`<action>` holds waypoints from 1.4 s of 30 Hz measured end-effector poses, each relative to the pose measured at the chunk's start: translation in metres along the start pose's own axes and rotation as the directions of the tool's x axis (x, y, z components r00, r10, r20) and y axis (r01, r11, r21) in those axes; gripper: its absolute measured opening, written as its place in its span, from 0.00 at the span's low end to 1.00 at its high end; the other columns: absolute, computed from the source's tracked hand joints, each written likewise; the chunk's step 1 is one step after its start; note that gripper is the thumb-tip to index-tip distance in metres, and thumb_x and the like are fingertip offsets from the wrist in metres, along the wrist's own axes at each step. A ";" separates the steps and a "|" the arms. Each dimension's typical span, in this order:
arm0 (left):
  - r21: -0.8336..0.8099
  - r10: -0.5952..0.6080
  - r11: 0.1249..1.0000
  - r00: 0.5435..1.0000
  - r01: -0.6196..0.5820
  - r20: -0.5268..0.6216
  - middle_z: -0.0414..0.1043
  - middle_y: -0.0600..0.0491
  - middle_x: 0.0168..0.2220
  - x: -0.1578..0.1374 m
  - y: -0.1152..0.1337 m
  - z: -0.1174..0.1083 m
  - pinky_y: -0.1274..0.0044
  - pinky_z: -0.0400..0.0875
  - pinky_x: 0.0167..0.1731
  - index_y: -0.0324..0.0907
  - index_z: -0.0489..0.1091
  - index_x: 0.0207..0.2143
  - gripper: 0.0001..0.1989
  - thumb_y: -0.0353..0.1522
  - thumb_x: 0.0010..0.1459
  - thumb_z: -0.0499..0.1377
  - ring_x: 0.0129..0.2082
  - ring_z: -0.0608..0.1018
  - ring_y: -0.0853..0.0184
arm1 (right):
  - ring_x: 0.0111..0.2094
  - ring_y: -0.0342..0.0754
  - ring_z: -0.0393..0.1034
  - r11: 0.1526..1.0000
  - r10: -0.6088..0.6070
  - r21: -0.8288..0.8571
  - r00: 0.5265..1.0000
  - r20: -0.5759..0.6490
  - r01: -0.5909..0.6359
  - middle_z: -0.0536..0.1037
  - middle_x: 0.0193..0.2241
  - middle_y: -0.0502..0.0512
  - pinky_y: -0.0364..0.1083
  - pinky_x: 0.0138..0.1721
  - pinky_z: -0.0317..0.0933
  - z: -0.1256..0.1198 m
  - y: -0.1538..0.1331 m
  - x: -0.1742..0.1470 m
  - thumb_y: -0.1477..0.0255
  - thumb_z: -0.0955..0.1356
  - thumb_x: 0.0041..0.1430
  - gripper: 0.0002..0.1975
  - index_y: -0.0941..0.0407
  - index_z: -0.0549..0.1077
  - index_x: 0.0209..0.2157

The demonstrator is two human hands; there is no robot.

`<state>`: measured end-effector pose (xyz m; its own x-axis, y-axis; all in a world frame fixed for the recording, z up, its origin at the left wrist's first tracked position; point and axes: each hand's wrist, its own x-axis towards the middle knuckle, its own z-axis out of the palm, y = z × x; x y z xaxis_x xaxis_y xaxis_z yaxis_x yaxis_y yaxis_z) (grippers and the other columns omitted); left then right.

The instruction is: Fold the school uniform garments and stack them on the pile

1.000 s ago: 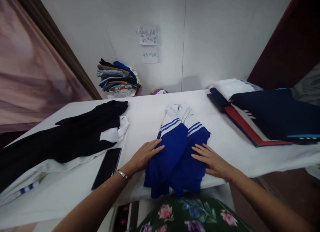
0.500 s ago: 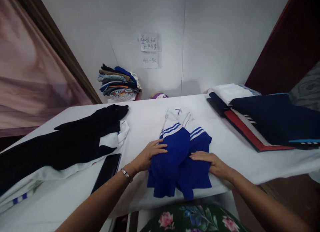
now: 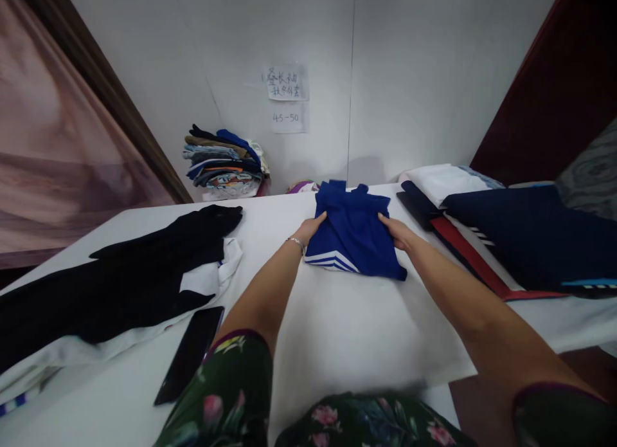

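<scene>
A folded blue jacket (image 3: 354, 231) with white and blue stripes is at the far side of the white table. My left hand (image 3: 311, 229) grips its left side, the thumb lying on top and the other fingers hidden beneath the cloth. On the opposite side my right hand (image 3: 396, 231) holds the jacket in the same way. The striped part now lies along the near left edge, and the sleeve ends stick out at the far edge. A white portion peeks out under the stripes.
Black and white garments (image 3: 135, 273) spread over the left of the white table (image 3: 347, 331), beside a flat dark device (image 3: 190, 354). Dark folded clothes (image 3: 530, 235) lie at right. A clothes stack (image 3: 224, 164) stands by the wall, below paper signs (image 3: 288, 83).
The jacket has been folded over away from me and shifted toward the far edge. My hands, formerly flat on the blue cloth, have moved forward and now grip its sides.
</scene>
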<state>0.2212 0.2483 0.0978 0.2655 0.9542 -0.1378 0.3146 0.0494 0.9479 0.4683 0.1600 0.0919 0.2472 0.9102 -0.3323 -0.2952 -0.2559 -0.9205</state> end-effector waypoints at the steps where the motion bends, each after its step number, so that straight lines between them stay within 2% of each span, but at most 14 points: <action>1: -0.008 -0.026 1.000 1.000 0.026 -0.013 0.80 0.41 0.35 0.005 -0.005 0.005 0.68 0.74 0.43 0.35 0.76 0.38 0.29 0.53 0.51 0.59 0.40 0.80 0.55 | 0.31 0.49 0.77 0.999 0.043 -0.003 0.999 -0.027 -0.043 0.82 0.29 0.57 0.48 0.39 0.72 0.000 0.002 0.008 0.65 0.63 0.65 0.13 0.59 0.74 0.42; 5: -0.020 -0.091 0.996 0.995 0.091 -0.043 0.80 0.42 0.38 0.007 -0.031 0.006 0.70 0.73 0.45 0.37 0.76 0.41 0.30 0.54 0.49 0.60 0.43 0.79 0.56 | 0.30 0.51 0.77 0.993 0.115 -0.005 0.990 -0.076 -0.115 0.81 0.31 0.59 0.49 0.36 0.72 -0.017 0.021 0.011 0.66 0.61 0.66 0.17 0.61 0.70 0.50; 11: 0.058 -0.091 0.994 0.994 0.094 -0.059 0.77 0.42 0.45 -0.005 -0.057 -0.004 0.70 0.71 0.46 0.37 0.75 0.42 0.28 0.52 0.50 0.61 0.46 0.78 0.56 | 0.43 0.50 0.76 0.997 -0.035 -0.078 0.997 -0.070 0.029 0.80 0.43 0.58 0.48 0.45 0.70 -0.054 0.057 -0.018 0.66 0.68 0.59 0.37 0.53 0.50 0.65; 15: 0.127 -0.015 0.991 0.996 0.026 -0.089 0.75 0.41 0.49 -0.013 -0.055 0.010 0.70 0.68 0.48 0.37 0.72 0.48 0.26 0.46 0.53 0.61 0.48 0.76 0.56 | 0.51 0.55 0.71 0.945 -0.195 -0.271 0.981 -0.012 0.184 0.74 0.53 0.59 0.54 0.53 0.65 -0.054 0.071 -0.032 0.64 0.74 0.48 0.46 0.51 0.51 0.66; 18: 0.132 0.045 0.991 0.997 -0.036 -0.065 0.75 0.43 0.49 -0.024 -0.046 0.009 0.71 0.69 0.47 0.36 0.72 0.48 0.23 0.43 0.55 0.59 0.47 0.76 0.58 | 0.49 0.56 0.72 0.934 -0.208 -0.302 0.978 -0.031 0.189 0.75 0.50 0.58 0.55 0.53 0.65 -0.046 0.072 -0.050 0.67 0.75 0.42 0.48 0.53 0.54 0.65; 22: 0.131 0.071 0.989 0.997 -0.074 0.033 0.79 0.49 0.42 -0.053 -0.048 -0.030 0.71 0.71 0.42 0.38 0.75 0.43 0.23 0.46 0.53 0.59 0.42 0.78 0.59 | 0.41 0.53 0.74 0.964 -0.161 -0.192 0.980 0.118 0.182 0.77 0.43 0.55 0.53 0.45 0.69 -0.034 0.091 -0.105 0.65 0.74 0.45 0.44 0.51 0.56 0.63; 25: 0.177 -0.025 0.984 0.989 -0.001 0.143 0.80 0.51 0.38 -0.081 -0.068 -0.066 0.72 0.72 0.39 0.39 0.77 0.39 0.24 0.50 0.49 0.61 0.38 0.78 0.58 | 0.29 0.48 0.74 0.970 -0.028 -0.219 0.946 0.324 0.103 0.77 0.34 0.52 0.48 0.29 0.70 -0.023 0.124 -0.152 0.63 0.73 0.48 0.46 0.49 0.51 0.65; 27: 0.199 -0.095 0.978 0.987 0.069 0.128 0.80 0.50 0.37 -0.097 -0.082 -0.081 0.72 0.72 0.38 0.39 0.77 0.38 0.26 0.52 0.48 0.60 0.37 0.79 0.58 | 0.24 0.45 0.71 0.956 0.050 -0.284 0.916 0.399 0.072 0.75 0.28 0.49 0.46 0.25 0.68 -0.017 0.141 -0.173 0.62 0.71 0.51 0.44 0.51 0.50 0.66; 29: 0.209 -0.103 0.974 0.991 0.085 0.080 0.80 0.50 0.36 -0.106 -0.090 -0.088 0.72 0.72 0.37 0.39 0.77 0.37 0.27 0.53 0.48 0.59 0.36 0.79 0.57 | 0.24 0.44 0.71 0.931 0.028 -0.346 0.925 0.380 0.114 0.74 0.32 0.51 0.45 0.24 0.67 -0.013 0.146 -0.182 0.62 0.70 0.53 0.40 0.51 0.54 0.65; 32: 0.221 -0.036 0.975 0.998 0.026 0.044 0.80 0.50 0.35 -0.111 -0.089 -0.087 0.73 0.72 0.36 0.39 0.77 0.36 0.26 0.52 0.49 0.59 0.36 0.78 0.57 | 0.26 0.43 0.70 0.846 -0.140 -0.465 0.949 0.282 0.263 0.73 0.40 0.54 0.44 0.24 0.66 -0.011 0.134 -0.177 0.59 0.68 0.55 0.32 0.50 0.62 0.61; 36: 0.273 0.037 0.961 0.999 -0.040 0.016 0.79 0.51 0.34 -0.110 -0.081 -0.083 0.74 0.70 0.36 0.40 0.77 0.34 0.25 0.52 0.50 0.57 0.35 0.77 0.58 | 0.30 0.47 0.70 0.600 -0.391 -0.660 0.885 0.251 0.452 0.75 0.43 0.57 0.48 0.30 0.68 -0.009 0.107 -0.144 0.55 0.66 0.57 0.29 0.51 0.66 0.57; 38: 0.333 0.076 0.940 0.997 -0.071 -0.004 0.79 0.51 0.33 -0.111 -0.080 -0.082 0.75 0.69 0.35 0.40 0.76 0.33 0.25 0.52 0.53 0.54 0.34 0.77 0.60 | 0.33 0.49 0.71 0.496 -0.460 -0.736 0.858 0.228 0.461 0.73 0.48 0.59 0.51 0.36 0.68 -0.006 0.099 -0.119 0.53 0.65 0.57 0.30 0.52 0.66 0.58; 40: 0.386 0.124 0.917 0.992 -0.103 -0.031 0.78 0.51 0.32 -0.113 -0.082 -0.082 0.75 0.68 0.34 0.40 0.74 0.31 0.24 0.51 0.56 0.51 0.33 0.75 0.61 | 0.37 0.52 0.72 0.465 -0.448 -0.793 0.877 0.172 0.393 0.70 0.54 0.62 0.53 0.42 0.66 -0.002 0.095 -0.092 0.51 0.66 0.55 0.35 0.53 0.63 0.60; 42: 0.426 0.162 0.897 0.985 -0.119 -0.066 0.76 0.52 0.30 -0.115 -0.086 -0.082 0.75 0.66 0.34 0.41 0.72 0.28 0.23 0.50 0.57 0.48 0.32 0.74 0.63 | 0.40 0.54 0.72 0.457 -0.396 -0.829 0.908 0.135 0.323 0.72 0.53 0.63 0.53 0.44 0.65 0.004 0.093 -0.067 0.51 0.67 0.52 0.36 0.54 0.64 0.59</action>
<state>0.0893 0.1587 0.0558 0.2523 0.9669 0.0372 0.6386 -0.1953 0.7443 0.4207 0.0759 0.0293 0.2167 0.9721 0.0904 0.7094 -0.0932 -0.6986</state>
